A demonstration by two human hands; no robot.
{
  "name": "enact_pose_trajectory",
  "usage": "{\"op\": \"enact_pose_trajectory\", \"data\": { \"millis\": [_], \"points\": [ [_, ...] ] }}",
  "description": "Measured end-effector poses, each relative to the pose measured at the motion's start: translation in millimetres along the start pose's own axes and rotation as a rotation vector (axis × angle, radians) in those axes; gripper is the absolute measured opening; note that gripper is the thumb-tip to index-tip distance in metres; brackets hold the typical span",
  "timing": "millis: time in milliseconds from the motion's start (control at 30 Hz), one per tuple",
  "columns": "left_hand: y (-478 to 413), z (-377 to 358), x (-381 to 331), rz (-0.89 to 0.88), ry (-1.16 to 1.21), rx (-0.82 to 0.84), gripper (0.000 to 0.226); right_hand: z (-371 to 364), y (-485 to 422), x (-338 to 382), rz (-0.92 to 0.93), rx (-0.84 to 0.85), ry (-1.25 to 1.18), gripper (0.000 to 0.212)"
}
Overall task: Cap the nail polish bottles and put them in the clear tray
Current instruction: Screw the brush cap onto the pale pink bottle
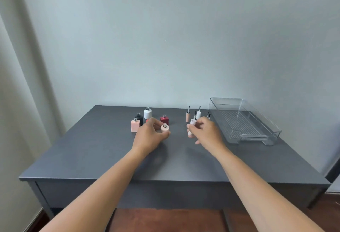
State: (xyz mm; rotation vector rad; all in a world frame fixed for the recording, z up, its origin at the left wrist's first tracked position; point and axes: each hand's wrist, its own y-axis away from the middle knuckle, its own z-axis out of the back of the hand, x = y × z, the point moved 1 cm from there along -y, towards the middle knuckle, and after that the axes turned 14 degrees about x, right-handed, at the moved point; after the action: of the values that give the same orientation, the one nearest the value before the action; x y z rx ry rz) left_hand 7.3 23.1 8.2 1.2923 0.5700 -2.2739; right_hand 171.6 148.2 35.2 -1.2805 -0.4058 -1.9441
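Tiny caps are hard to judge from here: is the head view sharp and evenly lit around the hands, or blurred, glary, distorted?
Head view: soft even light, faint shadow under the left hand; right hand and its pale cap slightly smeared; peach bottle readable; clear tray rims glint mildly; wide-angle stretch at edges.

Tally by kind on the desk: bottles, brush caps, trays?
Uncapped bottles: 6 (left hand holds the peach bottle; a bright red bottle is half hidden behind it)
Brush caps: 6 (right hand holds the pale cap; three show only brushes)
Clear tray: 1
Total: 13
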Motion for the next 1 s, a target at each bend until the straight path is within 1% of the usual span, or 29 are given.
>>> {"op": "enact_pose_trajectory", "data": {
  "millis": [100, 233, 300, 433, 633, 867, 1000],
  "points": [
    [2.1, -4.1, -6.0, -0.046, 0.126, 0.031, 0.021, 2.1, 5.2, 9.4, 0.061, 0.07, -0.055, 0.009],
    [1.8, -4.4, -8.7, -0.072, 0.213, 0.04, 0.022, 6.0, 4.2, 10.4, 0.101, 0.073, 0.037, 0.022],
    [-0.1, -3.1, -8.1, -0.073, 0.2, 0.035, 0.025, 7.0, 3.7, 9.5, 0.103, 0.071, 0.026, 0.023],
    [-2.5, -1.6, -4.1, -0.071, 0.165, 0.023, 0.028, 7.1, 3.3, 12.0, 0.121, 0.036, 0.007, 0.015],
    [-2.6, -1.4, -1.4, -0.073, 0.149, 0.02, 0.03, 3.2, 3.3, 11.6, 0.152, 0.033, 0.089, 0.013],
    [-3.1, -2.0, -4.1, -0.103, 0.102, 0.022, 0.03, 0.6, 2.9, 11.1, 0.18, 0.025, 0.16, 0.014],
    [-0.9, -2.5, -10.0, -0.134, 0.018, 0.019, 0.039, 3.5, 2.3, 14.0, 0.168, 0.057, 0.159, 0.021]
  ]
}}
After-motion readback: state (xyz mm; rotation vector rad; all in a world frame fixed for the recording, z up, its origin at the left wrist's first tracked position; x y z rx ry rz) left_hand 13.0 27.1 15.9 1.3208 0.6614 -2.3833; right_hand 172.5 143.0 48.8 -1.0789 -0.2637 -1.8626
